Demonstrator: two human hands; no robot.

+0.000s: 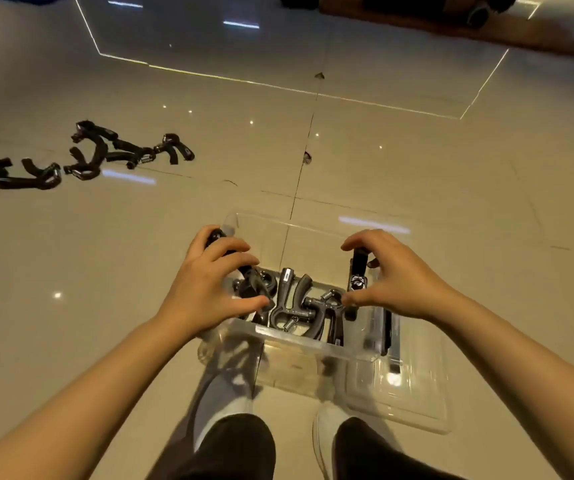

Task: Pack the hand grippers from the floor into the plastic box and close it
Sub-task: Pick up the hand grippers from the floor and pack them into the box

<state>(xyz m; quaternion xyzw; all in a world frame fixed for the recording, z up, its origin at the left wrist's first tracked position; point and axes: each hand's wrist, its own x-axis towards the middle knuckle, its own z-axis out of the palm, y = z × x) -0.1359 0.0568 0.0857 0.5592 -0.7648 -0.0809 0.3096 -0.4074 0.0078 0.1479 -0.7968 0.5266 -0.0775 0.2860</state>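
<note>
Nearest the camera are the person's dark trouser legs (244, 445) and white shoes (327, 431) on the tiled floor (451, 188). Just ahead stands the clear plastic box (299, 336), open, with its clear lid (413, 393) lying flat on the floor at its right (partly under the box's edge, it seems). Several hand grippers (296, 306) lie jumbled in the box's near end. The left hand (209, 289) has its fingers curled round a black gripper (218, 237) over the box's left side. The right hand (393, 275) pinches another black gripper (358, 268), held upright over the right side. Farther off to the left, a scattered row of grippers (84, 157) lies on the floor, well apart from the box.
</note>
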